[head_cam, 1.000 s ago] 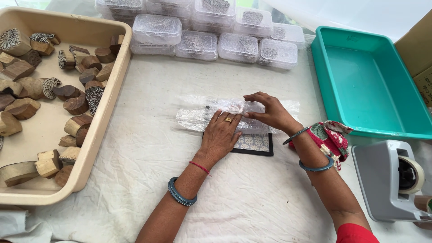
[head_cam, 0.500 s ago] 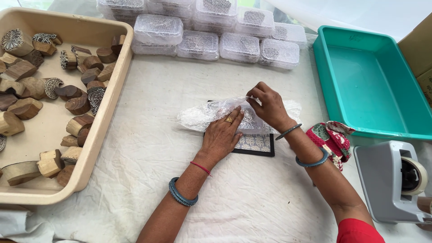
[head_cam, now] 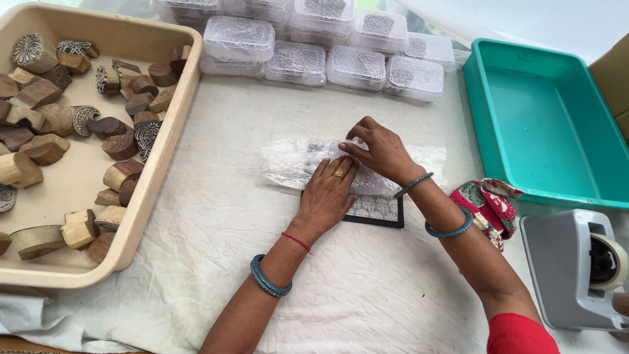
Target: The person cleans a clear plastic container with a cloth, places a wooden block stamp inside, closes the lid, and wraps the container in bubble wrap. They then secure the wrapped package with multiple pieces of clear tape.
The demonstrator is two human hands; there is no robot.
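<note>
Left hand [head_cam: 327, 193] lies spread flat, right hand [head_cam: 380, 151] pinches bubble wrap [head_cam: 295, 164]; beige tray [head_cam: 171, 124] at left holds carved wooden blocks [head_cam: 121, 145]; teal tub [head_cam: 485, 131] at right.

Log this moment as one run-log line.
left hand: flat on bubble wrap | right hand: pinching wrap edge | under wrap: patterned block | beside: tan tray

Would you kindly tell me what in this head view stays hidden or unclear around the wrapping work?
- Item inside the bubble wrap: blurred by plastic, covered by the left hand and right hand.
- Patterned black-edged block: mostly under the wrap and hands.
- Tape dispenser: cut off at the right edge.
- Contents of the clear boxes: too small to tell.
</note>
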